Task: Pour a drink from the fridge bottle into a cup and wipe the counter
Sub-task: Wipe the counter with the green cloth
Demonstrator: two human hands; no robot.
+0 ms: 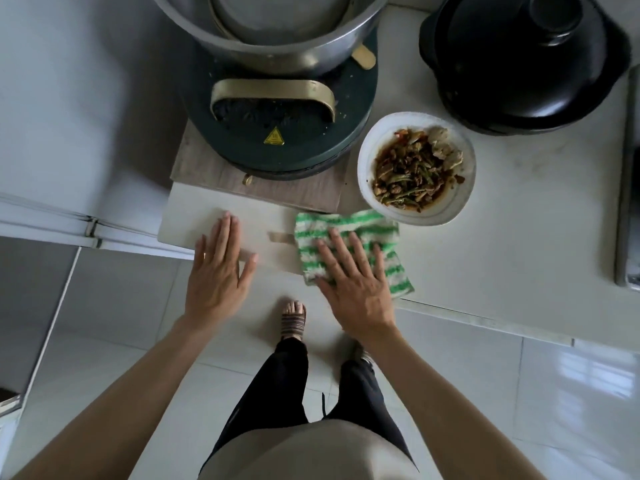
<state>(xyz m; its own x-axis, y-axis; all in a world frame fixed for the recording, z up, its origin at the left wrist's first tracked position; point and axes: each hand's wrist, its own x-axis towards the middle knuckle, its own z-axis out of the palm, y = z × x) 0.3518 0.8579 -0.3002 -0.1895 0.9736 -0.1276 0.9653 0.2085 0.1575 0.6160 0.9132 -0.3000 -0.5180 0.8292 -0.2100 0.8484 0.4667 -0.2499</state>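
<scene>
Beside cloth (353,244) — bowl (367,157) of stir-fry (415,168).

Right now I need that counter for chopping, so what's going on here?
A person is wiping it. The right hand presses flat on a green-striped cloth at the counter edge, just below a plate of stir-fry. The left hand rests flat on the bare counter beside it. A dark cooker and a black pot stand behind.
</scene>
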